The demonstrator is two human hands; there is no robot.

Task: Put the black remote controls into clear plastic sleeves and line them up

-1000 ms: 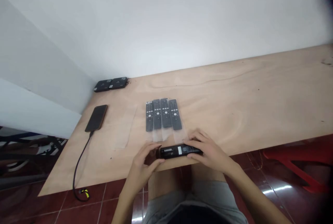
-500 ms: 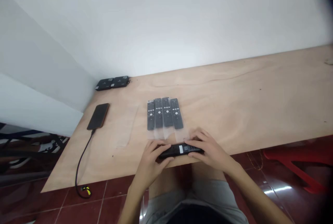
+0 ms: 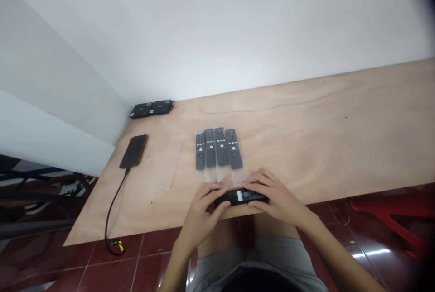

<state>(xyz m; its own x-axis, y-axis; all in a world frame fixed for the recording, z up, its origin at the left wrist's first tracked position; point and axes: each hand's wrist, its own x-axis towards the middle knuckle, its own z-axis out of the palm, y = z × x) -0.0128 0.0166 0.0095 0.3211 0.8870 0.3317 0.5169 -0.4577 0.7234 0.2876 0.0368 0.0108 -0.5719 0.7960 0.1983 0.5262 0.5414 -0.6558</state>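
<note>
A black remote [image 3: 239, 196] with a white label lies lengthwise between my hands at the table's front edge, its back side up. Its left end is gripped by my left hand [image 3: 205, 208], fingers above and thumb below. My right hand [image 3: 274, 196] holds the right end in the same way. Just beyond, several dark remotes [image 3: 221, 146] in thin clear sleeves lie side by side with their buttons up. An empty translucent sleeve [image 3: 171, 165] rests flat to their left.
A phone [image 3: 133, 151] with a black cable [image 3: 112, 201] hanging over the edge lies on the wooden table [image 3: 306, 147] at left. Two black boxes [image 3: 151, 109] sit by the wall. A red chair [image 3: 390, 219] stands at right.
The view has shifted slightly, so the whole scene sits a little further right. Both hands keep their hold on the remote, and my left thumb lies further over it.
</note>
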